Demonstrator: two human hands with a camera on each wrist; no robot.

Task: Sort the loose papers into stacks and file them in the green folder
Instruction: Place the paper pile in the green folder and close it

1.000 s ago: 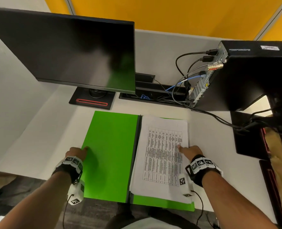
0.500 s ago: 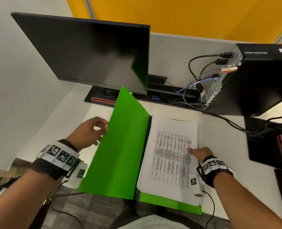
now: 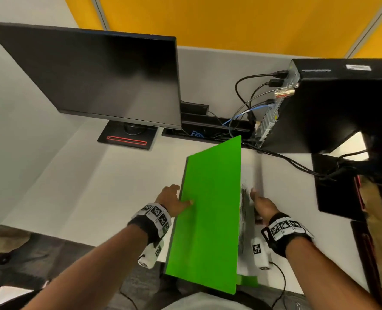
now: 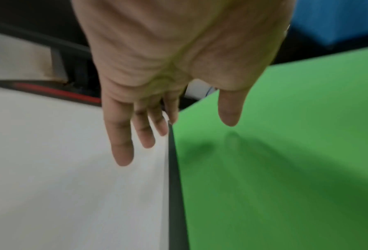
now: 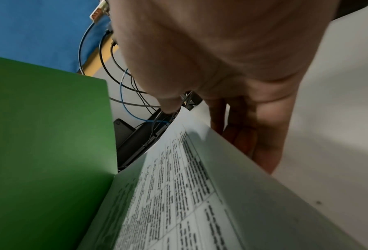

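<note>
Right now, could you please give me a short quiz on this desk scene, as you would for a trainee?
1. True or false: the green folder's cover lies flat open on the desk.
2. Which hand has its thumb over the cover? A. left hand B. right hand C. neither
3. Fill in: the top sheet of the papers shows a printed ___.
Key: 1. False; it stands tilted over the papers. 2. A; the right hand is at the papers' edge. 3. table.

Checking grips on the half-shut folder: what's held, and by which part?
The right hand pinches the paper stack by its right edge; the left hand, open, holds nothing.
</note>
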